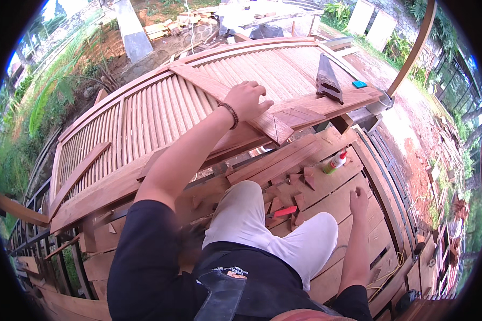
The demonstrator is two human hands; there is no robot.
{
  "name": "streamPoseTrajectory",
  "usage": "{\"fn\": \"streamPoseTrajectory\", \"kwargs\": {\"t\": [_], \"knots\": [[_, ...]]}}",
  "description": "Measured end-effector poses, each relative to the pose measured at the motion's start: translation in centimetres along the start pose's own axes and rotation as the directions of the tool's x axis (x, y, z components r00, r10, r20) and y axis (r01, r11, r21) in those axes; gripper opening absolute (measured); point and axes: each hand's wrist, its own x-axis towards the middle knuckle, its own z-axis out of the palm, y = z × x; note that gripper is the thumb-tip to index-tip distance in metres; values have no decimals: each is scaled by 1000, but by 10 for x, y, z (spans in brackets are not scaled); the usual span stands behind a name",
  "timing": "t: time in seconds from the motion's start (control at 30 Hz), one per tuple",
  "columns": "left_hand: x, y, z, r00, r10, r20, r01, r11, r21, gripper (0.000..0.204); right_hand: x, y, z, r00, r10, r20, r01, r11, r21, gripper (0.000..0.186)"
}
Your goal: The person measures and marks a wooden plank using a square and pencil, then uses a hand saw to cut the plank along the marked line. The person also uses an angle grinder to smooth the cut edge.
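Observation:
My left hand [247, 100], with a beaded bracelet at the wrist, is over a crosswise wooden board [273, 128] on a large louvred wooden panel [144, 109]. Its fingers are bent, with a gap between thumb and fingers, and nothing shows in them. A pencil-like dark line crosses the board's near end. Low on the right, my right hand [359, 200] hangs above the plank floor, apart from the panel; its fingers are foreshortened. A dark, tapering tool like a handsaw [328, 80] lies on the panel's right end, beside a small teal square object [360, 84].
On the floor planks [353, 230] are a white-and-green bottle with a red cap [334, 162], wood offcuts [309, 177] and a red-handled object [285, 211]. A curved wooden strip [80, 176] leans across the panel's left end. A post [412, 51] rises at the right.

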Motion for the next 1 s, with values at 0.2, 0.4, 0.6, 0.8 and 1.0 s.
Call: {"fn": "streamPoseTrajectory", "kwargs": {"t": [0.2,0.4,0.6,0.8,1.0], "knots": [[29,-25,36,910,-170,379,186,982,-7,53,121,-218,-26,830,-532,-167,535,844,-26,47],[36,-18,33,905,-172,389,197,980,-27,51,189,-284,-6,795,-603,66,596,756,-269,50],[32,-24,34,916,-166,365,203,977,-67,46,226,-297,18,827,-514,229,563,747,-354,41],[23,-29,30,908,-193,373,212,977,-11,48,216,-327,21,884,-457,95,451,784,-425,36],[38,-9,30,920,-169,354,161,986,51,53,197,-262,-24,838,-211,-503,314,941,128,35]]}}
